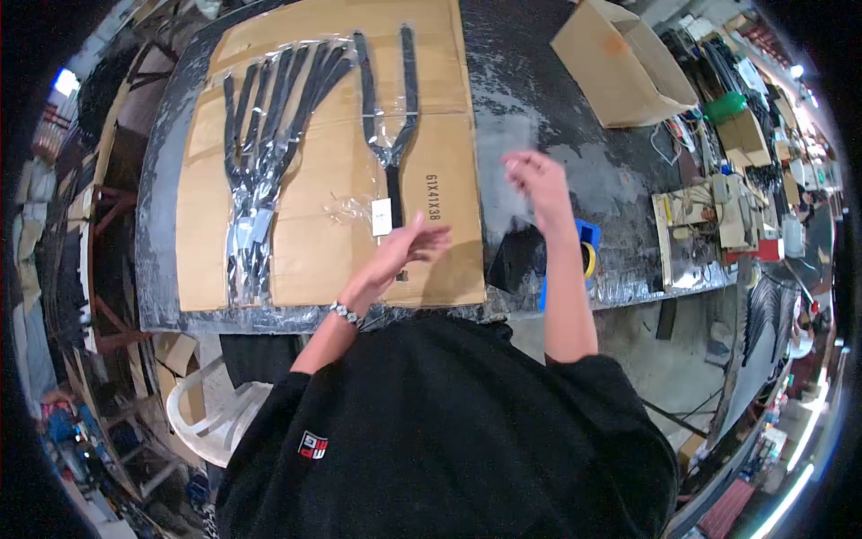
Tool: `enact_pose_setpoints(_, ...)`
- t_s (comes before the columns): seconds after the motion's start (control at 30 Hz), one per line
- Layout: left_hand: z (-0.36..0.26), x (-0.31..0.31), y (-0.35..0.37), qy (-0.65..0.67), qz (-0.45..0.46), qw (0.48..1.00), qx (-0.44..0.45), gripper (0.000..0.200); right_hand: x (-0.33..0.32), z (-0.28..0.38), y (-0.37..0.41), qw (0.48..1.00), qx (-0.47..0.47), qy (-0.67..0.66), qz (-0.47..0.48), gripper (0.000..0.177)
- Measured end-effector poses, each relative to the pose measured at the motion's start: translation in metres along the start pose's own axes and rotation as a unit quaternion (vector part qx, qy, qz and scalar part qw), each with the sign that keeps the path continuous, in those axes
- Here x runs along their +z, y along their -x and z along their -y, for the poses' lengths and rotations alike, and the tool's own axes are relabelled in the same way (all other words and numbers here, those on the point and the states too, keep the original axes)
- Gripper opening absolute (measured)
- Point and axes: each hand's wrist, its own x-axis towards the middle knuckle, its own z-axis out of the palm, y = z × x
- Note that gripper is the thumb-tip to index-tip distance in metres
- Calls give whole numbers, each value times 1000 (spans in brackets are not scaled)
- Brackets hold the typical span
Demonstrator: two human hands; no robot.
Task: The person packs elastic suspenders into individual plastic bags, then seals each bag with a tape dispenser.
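Note:
My left hand is open, fingers apart, over the cardboard sheet, just below a white label. That label is on a black Y-shaped strap in clear plastic. Several similar wrapped black straps lie bunched to the left. My right hand is raised over the dark table, right of the cardboard, with its fingers curled together. A faint clear sheet shows beside its fingertips; what they grip is too blurred to tell. Crumpled clear plastic lies left of the label.
An open cardboard box stands at the back right of the dark table. Near the front edge are a blue tape dispenser and a black flat piece. A wooden-based device sits at the right; a white chair stands at lower left.

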Motion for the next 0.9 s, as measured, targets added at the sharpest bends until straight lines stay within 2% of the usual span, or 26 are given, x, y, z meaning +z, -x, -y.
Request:
enact_pose_setpoints(0.07, -15, 10, -11, 131, 24, 991, -3, 61, 29, -2, 40, 995, 34, -22, 91, 18)
enact_pose_setpoints(0.17, -22, 4, -16, 128, -13, 988, 84, 54, 54, -10, 81, 978, 60, -4, 198, 14)
enact_pose_setpoints(0.2, -29, 5, -9, 51, -67, 990, 111, 47, 54, -16, 88, 976, 58, 29, 207, 14)
enact_pose_setpoints(0.27, -29, -11, 0, -27, -74, 992, 98, 45, 47, -28, 97, 971, 54, 96, 214, 13)
enact_pose_setpoints(0.33, -23, -29, 9, -80, -58, 993, 66, 43, 46, -28, 106, 972, 72, 88, 207, 14)
enact_pose_setpoints(0.43, -36, -22, 34, 131, -32, 991, -20, 40, 44, -23, 113, 964, 93, 122, 217, 14)
enact_pose_setpoints(0.5, -26, -30, 37, 78, -58, 995, 2, 37, 46, -26, 114, 956, 87, 145, 239, 14)
enact_pose_setpoints(0.57, -17, -35, 41, -36, -84, 995, 43, 32, 47, -35, 116, 949, 66, 156, 266, 14)
enact_pose_setpoints(0.67, -6, -53, 40, -113, -64, 989, 70, 17, 51, -29, 119, 924, 78, 212, 308, 14)
enact_pose_setpoints(0.8, -9, -68, 57, -212, -21, 976, 42, 10, 54, -19, 118, 902, 52, 292, 314, 17)
enact_pose_setpoints(0.9, -10, -66, 70, -297, -10, 955, 8, 15, 52, -25, 114, 884, -41, 333, 325, 19)
